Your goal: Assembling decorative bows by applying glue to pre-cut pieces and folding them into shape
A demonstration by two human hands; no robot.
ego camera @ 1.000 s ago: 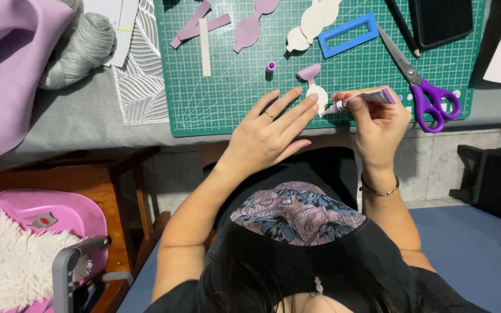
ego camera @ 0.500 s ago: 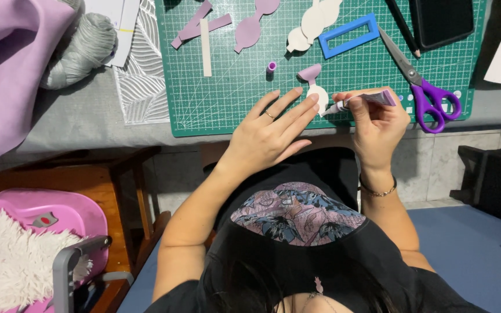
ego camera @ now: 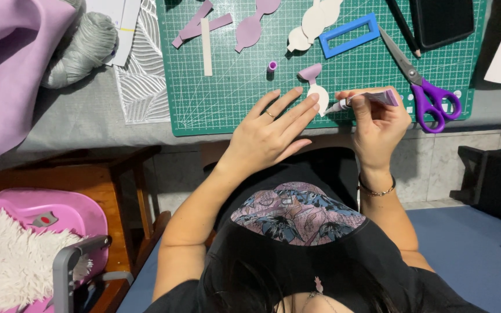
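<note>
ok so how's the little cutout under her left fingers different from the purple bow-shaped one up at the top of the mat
The small cutout is two-toned, purple on top and white below; the purple cutout is purple all over. The small cutout is the shorter piece; the purple cutout is longer. The left hand pins the small cutout with its fingertips while the right hand aims a glue tube at it; the purple cutout lies untouched. Both are flat, waisted shapes lying on the green cutting mat.

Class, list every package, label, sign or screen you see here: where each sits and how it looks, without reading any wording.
Phone: top right, partly on the green mat; dark rectangle, screen blank.
Glue tube: in the right hand, nozzle at a white cutout under the left hand; small, lilac, white tip.
Pink case: bottom left; small grey label with a red dot.
</note>
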